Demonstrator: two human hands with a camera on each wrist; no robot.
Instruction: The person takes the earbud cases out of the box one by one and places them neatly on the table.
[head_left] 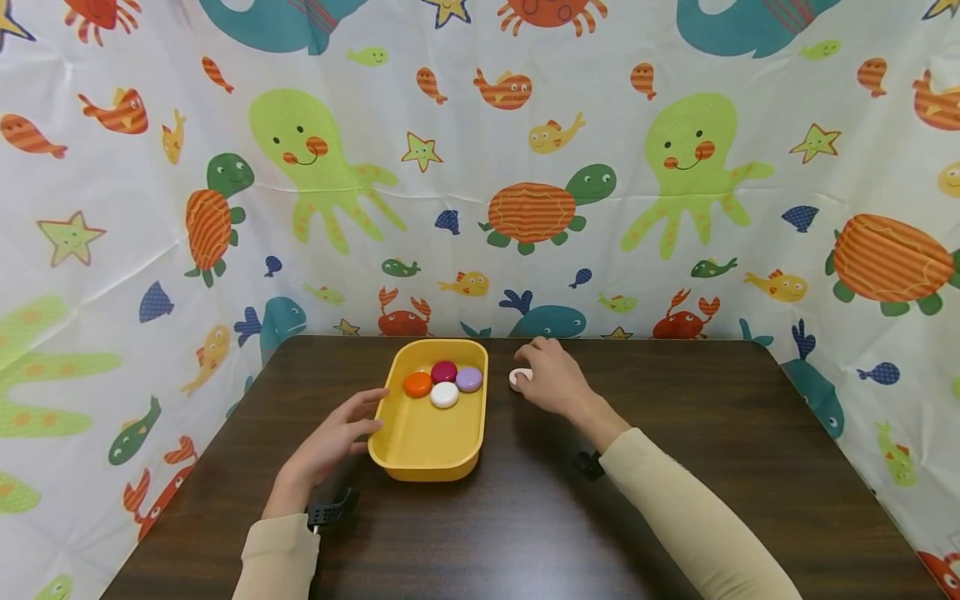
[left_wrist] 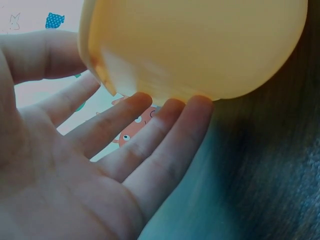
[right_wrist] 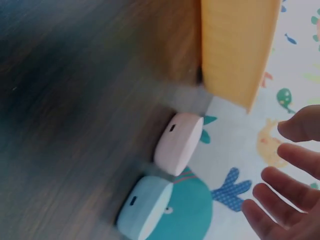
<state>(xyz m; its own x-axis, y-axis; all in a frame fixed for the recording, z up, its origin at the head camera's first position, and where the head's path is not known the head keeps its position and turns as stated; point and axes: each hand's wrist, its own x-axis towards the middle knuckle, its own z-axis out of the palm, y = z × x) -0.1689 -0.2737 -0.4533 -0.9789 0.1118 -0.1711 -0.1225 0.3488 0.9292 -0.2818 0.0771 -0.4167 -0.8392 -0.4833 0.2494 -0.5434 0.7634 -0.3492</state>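
White cloth with printed sea animals (head_left: 442, 183) hangs behind a dark brown surface (head_left: 675, 433), on which two hands are working. From the head view, I see a yellow tray (head_left: 427, 433) placed a little left of the middle. Four round pieces lie at its far end: orange (head_left: 417, 384) at nine o'clock of the group, dark red (head_left: 444, 371) at twelve, lilac (head_left: 469, 379) at three and white (head_left: 445, 396) at six. At the tray's eight to nine o'clock is the left hand (head_left: 328, 446), near the rim. Outside, toward two o'clock from the tray's middle, the right hand (head_left: 553, 379) is above a pale pink piece (head_left: 515, 378), partly covering it.

From the left wrist view, the grip is spread, and the fingertips seem to touch the tray's lower edge; how firmly, I cannot tell.

From the right wrist view, the pink piece stands near the centre, and a light blue piece (right_wrist: 141, 205) is just beside it, at seven o'clock. This grip is loosely spread, at four o'clock in the view, apart from both pieces.
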